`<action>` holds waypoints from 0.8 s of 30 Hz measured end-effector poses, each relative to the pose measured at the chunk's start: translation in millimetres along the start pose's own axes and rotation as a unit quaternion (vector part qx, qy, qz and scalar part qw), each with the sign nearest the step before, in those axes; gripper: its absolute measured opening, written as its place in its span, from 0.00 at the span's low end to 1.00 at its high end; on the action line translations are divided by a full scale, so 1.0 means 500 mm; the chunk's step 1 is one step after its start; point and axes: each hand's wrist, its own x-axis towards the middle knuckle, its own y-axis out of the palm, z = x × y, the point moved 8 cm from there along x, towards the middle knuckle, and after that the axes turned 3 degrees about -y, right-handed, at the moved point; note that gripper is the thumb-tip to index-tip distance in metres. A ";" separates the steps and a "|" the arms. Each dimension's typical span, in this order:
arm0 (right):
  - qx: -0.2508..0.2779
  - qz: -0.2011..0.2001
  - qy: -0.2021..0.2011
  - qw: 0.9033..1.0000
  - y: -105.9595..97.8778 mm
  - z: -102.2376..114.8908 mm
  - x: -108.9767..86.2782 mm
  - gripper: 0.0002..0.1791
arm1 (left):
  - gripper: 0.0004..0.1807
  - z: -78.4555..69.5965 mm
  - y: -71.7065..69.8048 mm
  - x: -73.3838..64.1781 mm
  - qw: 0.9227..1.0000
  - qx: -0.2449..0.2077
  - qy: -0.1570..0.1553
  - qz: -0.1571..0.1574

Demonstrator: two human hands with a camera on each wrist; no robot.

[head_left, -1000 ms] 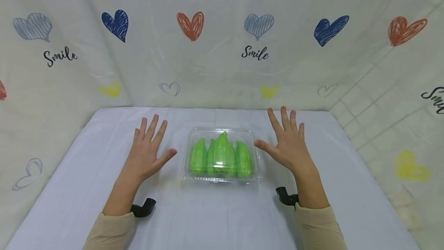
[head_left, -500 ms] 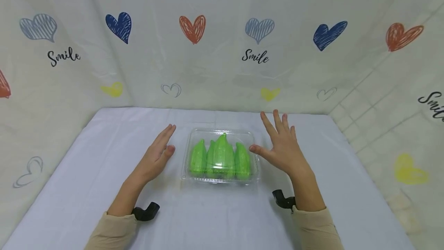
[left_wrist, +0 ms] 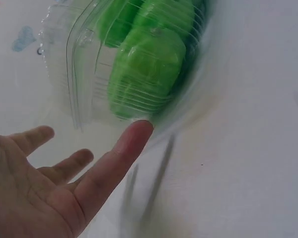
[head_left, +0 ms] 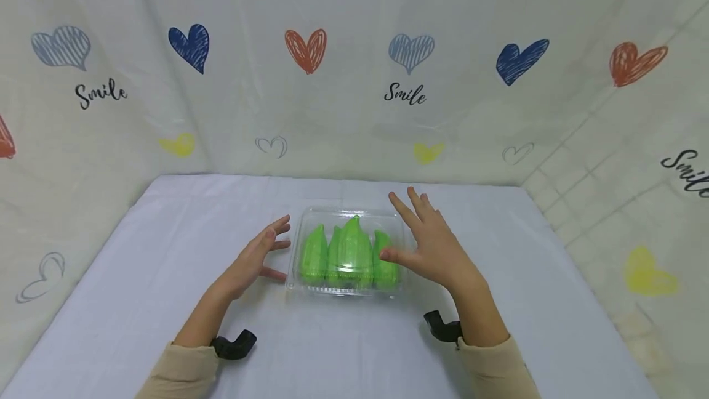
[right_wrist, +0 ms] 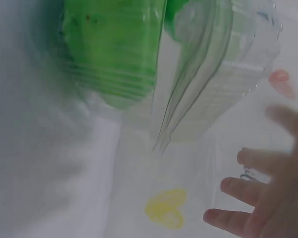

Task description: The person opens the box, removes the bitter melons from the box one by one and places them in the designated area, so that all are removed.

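Note:
A clear plastic clamshell box (head_left: 344, 291) sits on the table. Inside it stand several bright green, ribbed, pointed pieces (head_left: 354, 251) that look like vegetables. Just off the box's left side is my left hand (head_left: 249, 263), fingers spread and palm toward it; in the left wrist view one fingertip comes right at the green end of the box (left_wrist: 84, 64). My right hand (head_left: 437, 248) hovers at the right side with fingers extended, its thumb overlapping the rightmost green piece in the head view. The right wrist view has the box (right_wrist: 198, 89) apart from the right-hand fingers (right_wrist: 238, 191).
A white cloth (head_left: 332, 356) covers the table. Behind and at the sides hangs a pale curtain (head_left: 354, 122) printed with hearts and the word Smile. Black camera mounts (head_left: 235, 345) are strapped at both wrists, below beige sleeves (head_left: 183, 371).
Both hands have moved inward toward the box and lower in the head view. The left hand has turned its palm to the box's side. The box stays put.

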 end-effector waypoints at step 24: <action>0.000 0.047 -0.074 0.996 0.025 0.077 -0.011 0.60 | 0.39 0.076 0.025 0.019 0.978 -0.176 -0.039 0.102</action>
